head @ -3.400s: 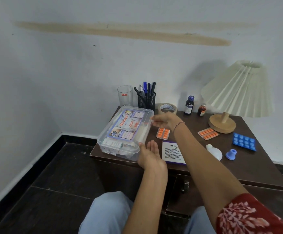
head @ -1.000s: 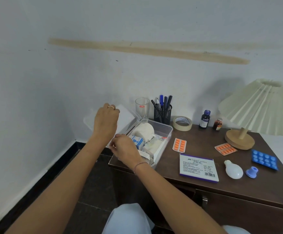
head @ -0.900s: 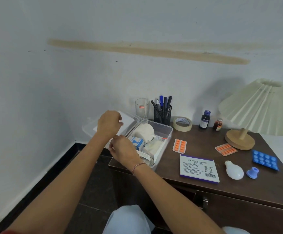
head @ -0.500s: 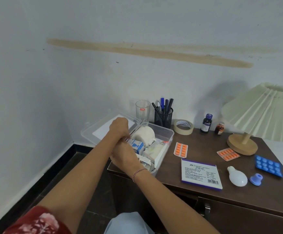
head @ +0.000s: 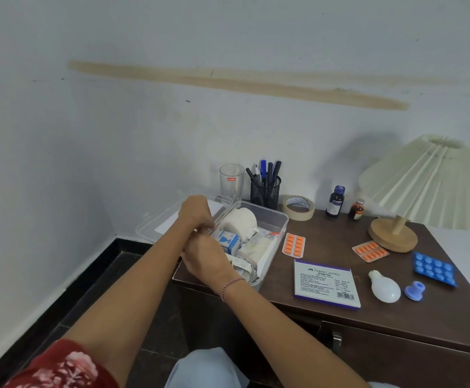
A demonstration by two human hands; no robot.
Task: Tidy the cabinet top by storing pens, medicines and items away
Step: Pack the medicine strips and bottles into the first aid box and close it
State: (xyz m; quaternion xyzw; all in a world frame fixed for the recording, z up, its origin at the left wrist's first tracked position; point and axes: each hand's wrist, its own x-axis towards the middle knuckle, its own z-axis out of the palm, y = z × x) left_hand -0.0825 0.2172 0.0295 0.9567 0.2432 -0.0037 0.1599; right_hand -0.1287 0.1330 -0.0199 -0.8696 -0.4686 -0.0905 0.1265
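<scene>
An open clear plastic box (head: 281, 219) stands at the left end of the dark cabinet top (head: 329, 245), holding a white roll and small medicine packs. Its lid (head: 155, 224) hangs out flat past the cabinet's left edge. My left hand (head: 193, 210) grips the lid at the box's left rim. My right hand (head: 204, 257) is just below it, curled at the box's near left rim. Loose on the top lie two orange blister packs (head: 294, 245) (head: 369, 251), a blue blister pack (head: 434, 268) and a stamp pad box (head: 326, 282).
A mesh pen holder (head: 266, 191) with pens, a glass (head: 231, 182), a tape roll (head: 298, 207) and two small bottles (head: 335, 201) (head: 356, 210) line the back. A lamp (head: 421, 186) stands right; a bulb (head: 383, 287) and blue cap (head: 415, 290) lie near the front.
The box was closed 3.4 s ago and is now open. Over the last second my left hand lowered the lid from upright to flat on the left. My right hand stayed at the box.
</scene>
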